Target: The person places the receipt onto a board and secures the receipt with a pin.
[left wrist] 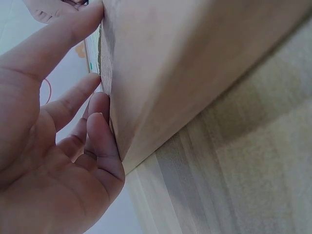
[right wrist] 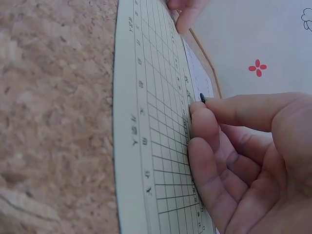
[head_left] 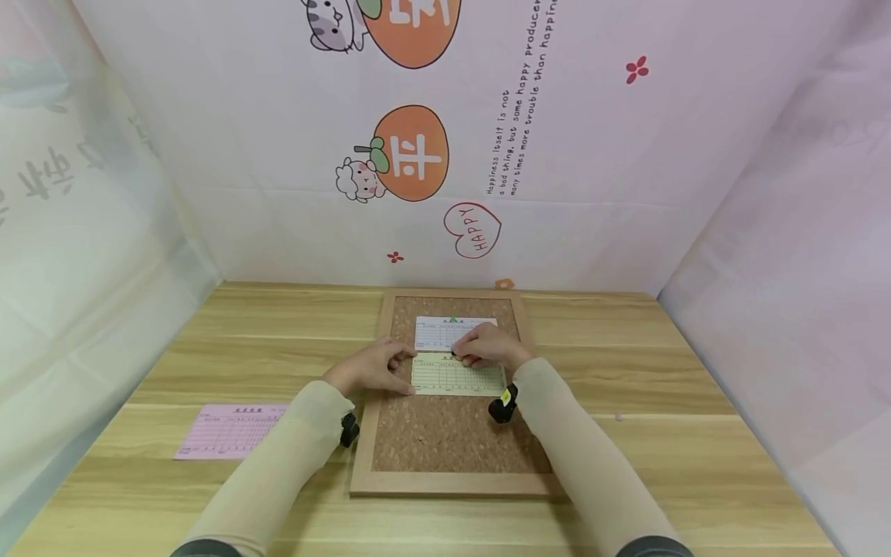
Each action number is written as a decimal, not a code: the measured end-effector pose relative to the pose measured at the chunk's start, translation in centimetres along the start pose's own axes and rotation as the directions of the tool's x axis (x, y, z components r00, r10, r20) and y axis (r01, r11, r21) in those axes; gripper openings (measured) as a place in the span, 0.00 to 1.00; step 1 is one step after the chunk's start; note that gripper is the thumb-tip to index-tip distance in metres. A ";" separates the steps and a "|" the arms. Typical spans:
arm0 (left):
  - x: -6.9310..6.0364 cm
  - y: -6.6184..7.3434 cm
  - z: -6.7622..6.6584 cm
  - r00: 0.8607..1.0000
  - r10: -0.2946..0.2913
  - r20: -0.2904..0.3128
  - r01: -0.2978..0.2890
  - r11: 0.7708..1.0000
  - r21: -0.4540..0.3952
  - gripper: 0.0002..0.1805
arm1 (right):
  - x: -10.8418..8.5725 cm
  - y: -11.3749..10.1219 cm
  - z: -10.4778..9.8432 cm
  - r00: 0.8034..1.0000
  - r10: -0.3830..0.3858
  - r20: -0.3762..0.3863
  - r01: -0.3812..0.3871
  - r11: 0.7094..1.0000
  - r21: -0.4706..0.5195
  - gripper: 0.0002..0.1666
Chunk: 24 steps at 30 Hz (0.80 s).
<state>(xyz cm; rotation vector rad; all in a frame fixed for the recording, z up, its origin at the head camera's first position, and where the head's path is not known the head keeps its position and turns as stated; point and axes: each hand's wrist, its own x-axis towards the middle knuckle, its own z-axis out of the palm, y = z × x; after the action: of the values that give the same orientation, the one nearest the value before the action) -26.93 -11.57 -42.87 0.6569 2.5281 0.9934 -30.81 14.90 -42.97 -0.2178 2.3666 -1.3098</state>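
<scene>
Here, right hand [head_left: 489,345] pinching pin [right wrist: 203,98] — seemingly — left hand [head_left: 374,366] spread at left edge of yellow slip [head_left: 452,379], cork [head_left: 445,441] below

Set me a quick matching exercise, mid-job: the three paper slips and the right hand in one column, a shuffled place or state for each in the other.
Column one
1. pink slip
2. white slip
3. pale yellow slip
4. right hand

Column two
A. pinches a small dark object
B. on the corkboard, with a small green object at its top edge
C. on the table, left of the corkboard
D. on the corkboard, with the left hand's thumb at its lower left corner

Pairs: 1-C, 2-B, 3-D, 4-A
</scene>
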 end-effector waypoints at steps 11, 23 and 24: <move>0.1 -0.2 0.1 1.000 0.002 -0.001 -0.002 1.000 0.005 0.39 | 0.0 0.0 0.0 1.000 -0.006 0.004 0.006 1.000 -0.011 0.13; 0.0 -0.1 0.1 1.000 -0.007 0.002 0.007 1.000 0.007 0.40 | 0.2 0.2 0.1 1.000 -0.011 -0.001 0.011 1.000 -0.016 0.12; 0.0 -0.1 0.1 1.000 -0.007 0.002 0.007 1.000 0.008 0.40 | 0.2 0.2 0.1 1.000 -0.011 -0.001 0.011 1.000 -0.020 0.11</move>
<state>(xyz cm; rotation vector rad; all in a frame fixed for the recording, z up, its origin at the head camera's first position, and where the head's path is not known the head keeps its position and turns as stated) -26.98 -11.60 -43.02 0.6513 2.5322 0.9797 -30.96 14.84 -43.25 -0.2360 2.3832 -1.2920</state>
